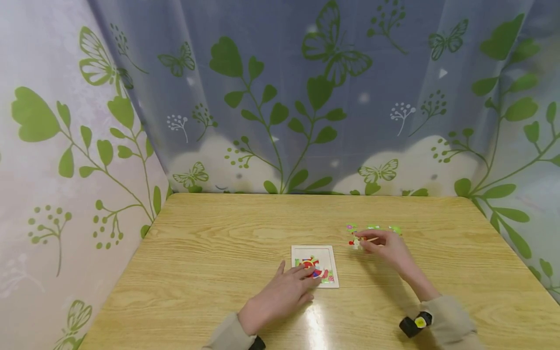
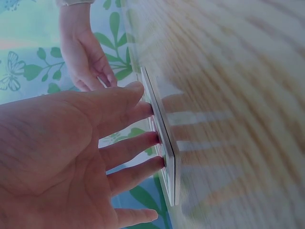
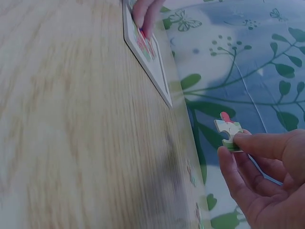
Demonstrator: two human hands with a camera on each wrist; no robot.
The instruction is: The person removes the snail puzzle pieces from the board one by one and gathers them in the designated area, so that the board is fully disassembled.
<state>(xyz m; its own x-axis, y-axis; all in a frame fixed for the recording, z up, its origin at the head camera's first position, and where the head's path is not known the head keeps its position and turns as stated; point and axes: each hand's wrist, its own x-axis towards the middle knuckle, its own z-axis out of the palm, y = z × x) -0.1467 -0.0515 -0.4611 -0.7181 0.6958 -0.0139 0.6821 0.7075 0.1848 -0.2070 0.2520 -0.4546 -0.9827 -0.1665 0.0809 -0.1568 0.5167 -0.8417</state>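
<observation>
Between thumb and fingers, my right hand pinches a jigsaw puzzle piece, white and green with a red knob, held above the table right of the puzzle board. The white-framed puzzle board lies flat on the table, with joined red, green and blue pieces in its lower part. My left hand reaches over the board's lower left, fingers spread and fairly straight. Its fingertips touch the pieces inside the frame, hiding part of the picture.
Several loose puzzle pieces lie on the wooden table behind my right hand, partly hidden by it. A patterned curtain with leaves and butterflies hangs along the table's back edge and sides.
</observation>
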